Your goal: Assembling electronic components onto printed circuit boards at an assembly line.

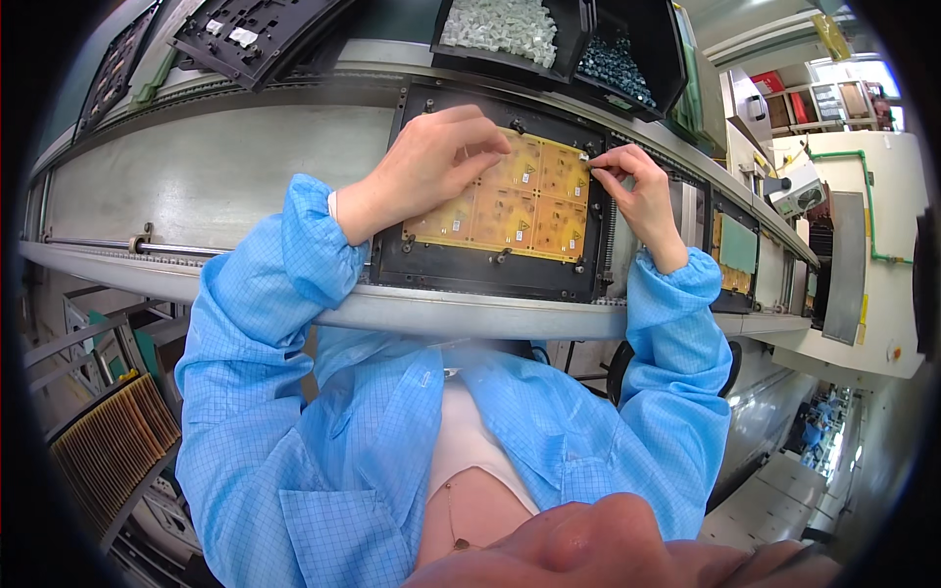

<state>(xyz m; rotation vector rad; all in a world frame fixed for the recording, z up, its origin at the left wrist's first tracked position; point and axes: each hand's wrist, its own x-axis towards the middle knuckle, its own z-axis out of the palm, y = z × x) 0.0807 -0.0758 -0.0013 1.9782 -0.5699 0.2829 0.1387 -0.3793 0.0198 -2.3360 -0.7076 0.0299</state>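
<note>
A yellow-orange circuit board panel, divided into several sections, lies in a black carrier frame on the conveyor in front of me. My left hand hovers over the panel's upper left part. Its thumb and fingers are curled towards each other, and whatever they may hold is hidden. At the panel's upper right corner, my right hand has thumb and forefinger pinched at a small white part. That part sits right at the fingertips, by the board's edge.
Beyond the carrier stand black bins, one with white parts, another with dark blue parts. Black trays lie at the far left. Another carrier with a green board is to the right. A rack of boards stands lower left.
</note>
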